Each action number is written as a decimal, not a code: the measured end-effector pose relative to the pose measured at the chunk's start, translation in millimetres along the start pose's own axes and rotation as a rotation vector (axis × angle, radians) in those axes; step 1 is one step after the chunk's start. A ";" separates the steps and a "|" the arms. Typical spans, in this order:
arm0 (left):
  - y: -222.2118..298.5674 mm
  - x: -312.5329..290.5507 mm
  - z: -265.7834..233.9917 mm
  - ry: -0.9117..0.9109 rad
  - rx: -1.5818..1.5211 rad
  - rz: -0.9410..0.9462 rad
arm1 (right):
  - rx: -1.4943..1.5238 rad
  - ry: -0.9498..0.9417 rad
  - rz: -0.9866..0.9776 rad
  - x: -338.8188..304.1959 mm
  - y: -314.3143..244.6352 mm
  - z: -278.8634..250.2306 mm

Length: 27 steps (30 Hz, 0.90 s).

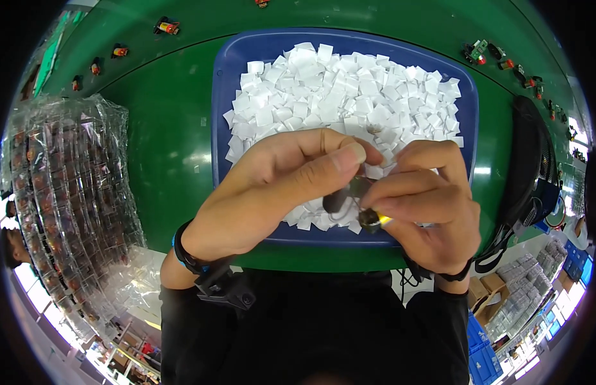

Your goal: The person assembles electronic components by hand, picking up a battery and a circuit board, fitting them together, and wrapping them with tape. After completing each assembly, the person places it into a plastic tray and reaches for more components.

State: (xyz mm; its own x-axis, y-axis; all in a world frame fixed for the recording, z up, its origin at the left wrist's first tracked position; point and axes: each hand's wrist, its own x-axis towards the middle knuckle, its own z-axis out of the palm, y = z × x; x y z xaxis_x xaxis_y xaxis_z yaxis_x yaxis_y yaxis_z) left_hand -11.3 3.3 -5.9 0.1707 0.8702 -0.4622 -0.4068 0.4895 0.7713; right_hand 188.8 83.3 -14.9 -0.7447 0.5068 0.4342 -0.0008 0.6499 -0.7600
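Over the near half of a blue tray, both hands work close together. My left hand is closed in a pinch, with a small white paper square at its fingertips. My right hand has its fingers closed around a small electronic assembly with a yellow-and-black cylinder, thin wires and a bit of green board. A dark flat piece hangs beside it, under my left thumb. Fingers partly hide the assembly, and its details are blurred. Many loose white paper squares fill the tray.
Clear plastic packs of small parts are stacked at the left. Small assemblies lie along the green table's far side, with more at the far right. A black bag sits right of the tray.
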 end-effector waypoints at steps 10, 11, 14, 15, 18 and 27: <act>0.5 1.1 -14.6 -0.105 -0.031 -0.044 | -0.010 -0.009 -0.131 4.6 -1.4 3.3; 1.4 0.9 -15.1 -0.121 -0.019 -0.065 | -0.016 0.022 -0.118 3.5 -1.4 5.1; 1.3 -2.5 -9.5 0.020 0.044 0.070 | -0.031 0.086 -0.090 3.8 -3.3 7.6; 1.4 -4.0 -7.6 0.090 0.076 0.136 | -0.093 0.086 -0.093 4.7 -4.4 7.7; 6.2 -9.9 -3.7 0.092 0.381 0.258 | -0.215 0.085 -0.097 6.4 -7.4 6.5; -6.2 -4.4 -4.7 -0.024 0.202 0.228 | -0.287 0.055 -0.117 5.6 -5.4 4.0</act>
State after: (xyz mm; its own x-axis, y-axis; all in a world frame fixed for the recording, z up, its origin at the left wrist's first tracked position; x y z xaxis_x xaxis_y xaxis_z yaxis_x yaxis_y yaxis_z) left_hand -13.8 -3.8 -10.7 0.1173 0.9587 -0.2591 -0.2510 0.2811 0.9263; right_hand 182.0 80.4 -10.3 -0.7134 0.4443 0.5418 0.1100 0.8346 -0.5397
